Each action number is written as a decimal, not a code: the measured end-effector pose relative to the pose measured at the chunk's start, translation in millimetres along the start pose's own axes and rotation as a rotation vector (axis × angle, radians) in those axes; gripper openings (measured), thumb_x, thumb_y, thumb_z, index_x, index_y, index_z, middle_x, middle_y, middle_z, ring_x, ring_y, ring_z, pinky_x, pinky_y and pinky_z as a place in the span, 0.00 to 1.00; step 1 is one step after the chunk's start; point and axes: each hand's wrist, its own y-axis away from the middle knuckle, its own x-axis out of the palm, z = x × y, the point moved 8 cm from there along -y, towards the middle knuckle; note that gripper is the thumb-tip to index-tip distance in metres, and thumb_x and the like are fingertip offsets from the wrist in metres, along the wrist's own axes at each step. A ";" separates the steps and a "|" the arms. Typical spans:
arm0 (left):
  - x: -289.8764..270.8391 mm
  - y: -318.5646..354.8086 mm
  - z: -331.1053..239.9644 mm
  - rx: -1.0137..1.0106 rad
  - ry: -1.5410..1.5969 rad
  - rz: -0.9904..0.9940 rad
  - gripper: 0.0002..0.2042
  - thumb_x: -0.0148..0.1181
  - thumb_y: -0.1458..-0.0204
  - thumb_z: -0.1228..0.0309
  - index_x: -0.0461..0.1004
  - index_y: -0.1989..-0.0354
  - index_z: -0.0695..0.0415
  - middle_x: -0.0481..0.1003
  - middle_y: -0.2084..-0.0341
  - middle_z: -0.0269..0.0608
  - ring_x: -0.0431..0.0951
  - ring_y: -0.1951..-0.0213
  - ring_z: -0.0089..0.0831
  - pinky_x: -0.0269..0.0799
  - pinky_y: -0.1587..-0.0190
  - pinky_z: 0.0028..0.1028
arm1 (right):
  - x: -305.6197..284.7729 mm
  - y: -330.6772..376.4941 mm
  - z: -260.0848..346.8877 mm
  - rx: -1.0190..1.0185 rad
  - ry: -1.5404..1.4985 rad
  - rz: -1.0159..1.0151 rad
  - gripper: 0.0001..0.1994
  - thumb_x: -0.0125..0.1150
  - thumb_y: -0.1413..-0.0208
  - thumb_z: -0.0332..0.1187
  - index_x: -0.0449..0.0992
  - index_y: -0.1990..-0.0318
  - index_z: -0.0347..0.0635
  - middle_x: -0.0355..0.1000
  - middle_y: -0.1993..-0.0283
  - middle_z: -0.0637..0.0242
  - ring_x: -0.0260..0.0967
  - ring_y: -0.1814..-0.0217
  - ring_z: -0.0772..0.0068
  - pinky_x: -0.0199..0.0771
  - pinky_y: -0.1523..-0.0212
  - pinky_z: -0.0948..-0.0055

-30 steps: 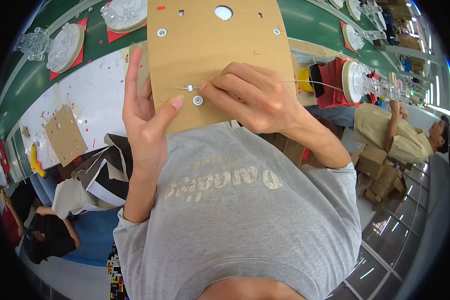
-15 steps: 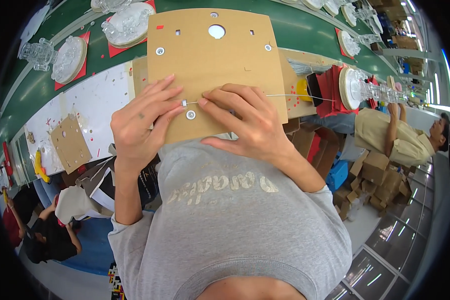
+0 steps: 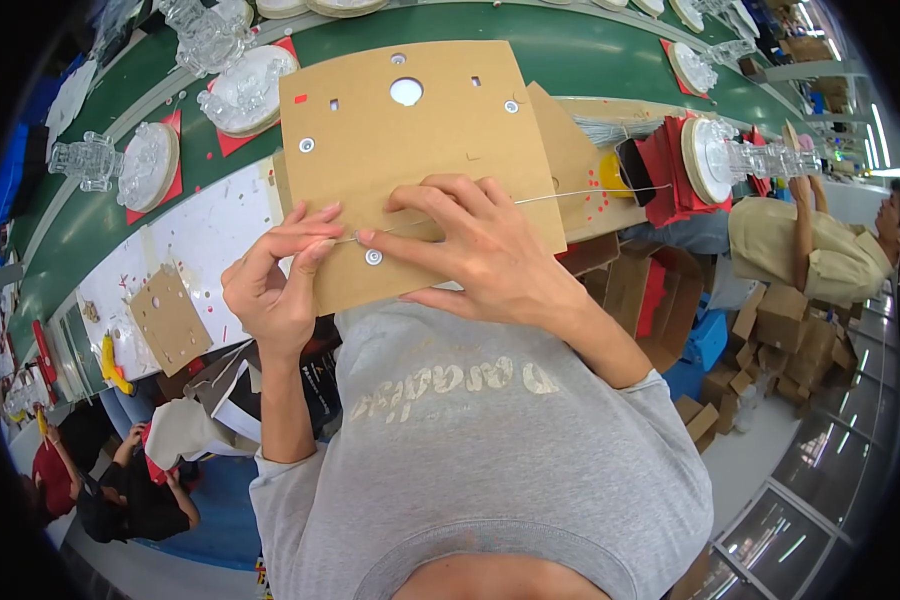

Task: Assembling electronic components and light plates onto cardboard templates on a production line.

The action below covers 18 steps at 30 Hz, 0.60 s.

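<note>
A brown cardboard panel (image 3: 420, 135) with a large round hole, small slots and several metal-rimmed holes lies in front of me. A thin pale wire (image 3: 580, 191) crosses its lower part and runs out past its right edge. My left hand (image 3: 282, 275) is closed, thumb and finger pinched on the wire's left end. Beside that pinch is a small metal fitting (image 3: 356, 237), partly covered by a fingertip. My right hand (image 3: 485, 240) lies over the panel with its fingers spread, the index fingertip touching the fitting. Below the fitting sits a metal-rimmed eyelet (image 3: 374, 257).
Clear figurines on round white bases (image 3: 150, 165) stand on red sheets on the green belt (image 3: 390, 28). At left are a smaller cardboard panel (image 3: 170, 318) and a yellow-handled tool (image 3: 113, 362). Red sheets (image 3: 665, 172) stand at right. Other people work on both sides.
The panel and other surroundings have shifted in view. My left pinch has moved from the metal fitting to the wire end, and my right index finger now reaches to the fitting.
</note>
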 end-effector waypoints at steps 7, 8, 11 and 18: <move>-1.0 -12.2 -5.8 -0.187 -0.035 0.111 0.03 0.64 0.45 0.83 0.81 0.64 0.67 0.84 0.70 0.47 0.86 0.56 0.45 0.72 0.40 0.40 | 3.2 9.3 -0.1 -0.041 -0.050 -0.012 0.36 0.77 0.61 0.44 0.76 0.37 0.61 0.69 0.39 0.68 0.67 0.41 0.61 0.68 0.45 0.59; 3.0 -13.2 -6.0 -0.186 -0.041 0.112 0.03 0.64 0.45 0.83 0.81 0.64 0.67 0.84 0.70 0.47 0.86 0.56 0.45 0.72 0.40 0.40 | 3.0 10.6 1.1 -0.043 -0.053 -0.017 0.36 0.77 0.61 0.44 0.76 0.37 0.61 0.69 0.39 0.68 0.67 0.41 0.61 0.68 0.45 0.59; 12.8 -18.6 -11.1 0.009 -0.281 0.075 0.07 0.66 0.47 0.81 0.81 0.60 0.68 0.83 0.57 0.52 0.81 0.45 0.41 0.68 0.36 0.39 | 5.4 12.2 5.9 -0.033 -0.057 -0.026 0.35 0.78 0.62 0.43 0.77 0.39 0.62 0.69 0.39 0.69 0.68 0.42 0.61 0.68 0.45 0.59; 26.3 -22.3 18.5 -0.360 0.127 -0.041 0.36 0.59 0.45 0.81 0.55 0.26 0.58 0.65 0.32 0.51 0.65 0.32 0.39 0.60 0.31 0.36 | -5.4 27.6 19.5 -0.083 -0.081 -0.210 0.25 0.77 0.61 0.43 0.80 0.51 0.50 0.73 0.49 0.68 0.71 0.47 0.62 0.71 0.50 0.62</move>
